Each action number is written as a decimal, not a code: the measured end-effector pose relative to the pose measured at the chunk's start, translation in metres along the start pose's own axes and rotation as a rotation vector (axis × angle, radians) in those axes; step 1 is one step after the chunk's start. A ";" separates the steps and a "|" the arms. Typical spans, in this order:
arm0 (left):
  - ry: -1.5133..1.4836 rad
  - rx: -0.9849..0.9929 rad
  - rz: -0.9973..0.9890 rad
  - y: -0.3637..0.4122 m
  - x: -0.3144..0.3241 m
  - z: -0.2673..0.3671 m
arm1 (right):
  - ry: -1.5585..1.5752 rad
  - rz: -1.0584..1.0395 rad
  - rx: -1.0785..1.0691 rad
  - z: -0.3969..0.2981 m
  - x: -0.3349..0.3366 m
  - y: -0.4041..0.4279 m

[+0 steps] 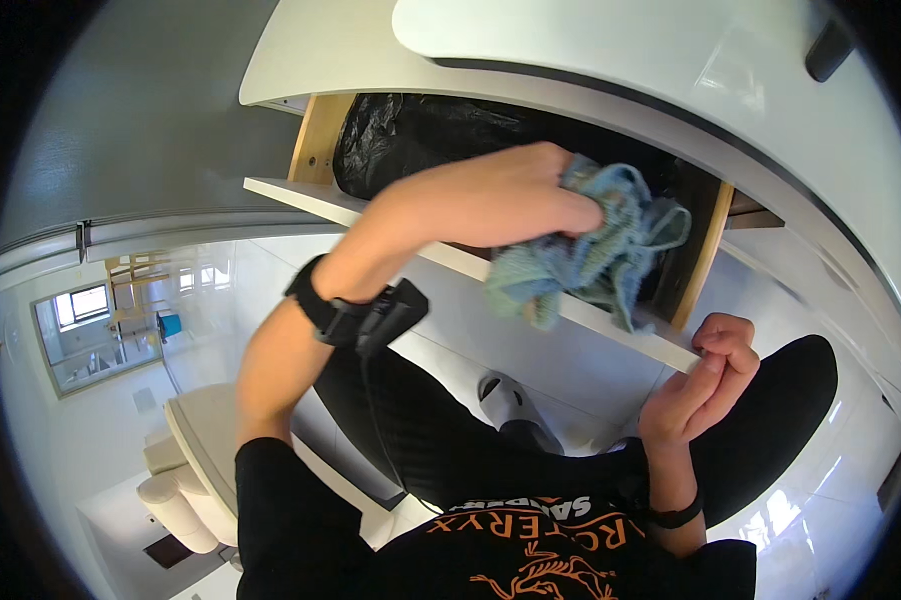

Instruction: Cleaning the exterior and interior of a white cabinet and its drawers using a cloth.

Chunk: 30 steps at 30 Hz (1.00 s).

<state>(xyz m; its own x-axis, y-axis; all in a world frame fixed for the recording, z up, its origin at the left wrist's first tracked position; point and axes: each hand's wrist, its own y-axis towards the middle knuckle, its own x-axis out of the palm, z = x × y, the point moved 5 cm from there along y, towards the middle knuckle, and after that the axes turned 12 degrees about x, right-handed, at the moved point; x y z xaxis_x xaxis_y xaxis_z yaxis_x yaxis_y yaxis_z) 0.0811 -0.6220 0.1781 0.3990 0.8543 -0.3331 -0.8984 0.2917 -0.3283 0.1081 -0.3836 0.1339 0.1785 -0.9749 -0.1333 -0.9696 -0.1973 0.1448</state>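
Observation:
My left hand [563, 191] reaches across the open drawer and is closed on a crumpled blue-green cloth [604, 244]. The cloth hangs in loose folds over the white drawer front [458, 262] and is slightly blurred. At the right end of the drawer front, my right hand [709, 375] has its fingers curled around the corner. Black plastic, like a bag [387, 142], lines the left part of the drawer, which has wooden sides [702, 262]. My left arm and the cloth hide part of the inside.
A glossy white cabinet or counter [608, 37] overhangs the drawer. My knees and slippered foot [499, 397] are below the drawer front. A black device [394, 315] with a cable is strapped to my left wrist. White seating [203, 457] stands at the left on a tiled floor.

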 end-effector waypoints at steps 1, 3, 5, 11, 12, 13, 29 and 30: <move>-0.016 0.002 -0.003 -0.008 -0.008 -0.002 | 0.013 0.025 -0.017 0.001 0.002 0.002; 0.018 -0.085 0.054 -0.023 -0.022 -0.007 | 0.026 0.051 -0.033 0.003 0.003 0.004; 0.048 -0.172 0.105 -0.037 -0.039 -0.021 | 0.013 0.016 -0.048 0.006 0.000 0.004; 0.228 -0.333 0.333 -0.105 -0.104 -0.061 | 0.017 0.018 -0.043 0.007 0.001 0.004; 0.254 -0.386 0.319 -0.121 -0.121 -0.073 | 0.028 0.016 -0.040 0.008 0.003 0.003; 0.274 -0.427 0.299 -0.133 -0.133 -0.087 | 0.048 0.010 -0.064 0.008 0.001 0.003; 0.860 -0.642 0.714 -0.246 -0.226 -0.120 | 0.051 -0.021 -0.105 0.015 -0.003 -0.002; 0.856 -0.640 0.714 -0.248 -0.223 -0.122 | 0.048 -0.022 -0.106 0.015 -0.002 -0.002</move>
<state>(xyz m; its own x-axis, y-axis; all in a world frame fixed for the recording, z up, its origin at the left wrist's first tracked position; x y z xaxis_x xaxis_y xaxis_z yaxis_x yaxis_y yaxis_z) 0.2373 -0.9377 0.2259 0.0722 0.1180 -0.9904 -0.8082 -0.5750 -0.1274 0.1070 -0.3794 0.1196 0.2097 -0.9735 -0.0913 -0.9427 -0.2261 0.2452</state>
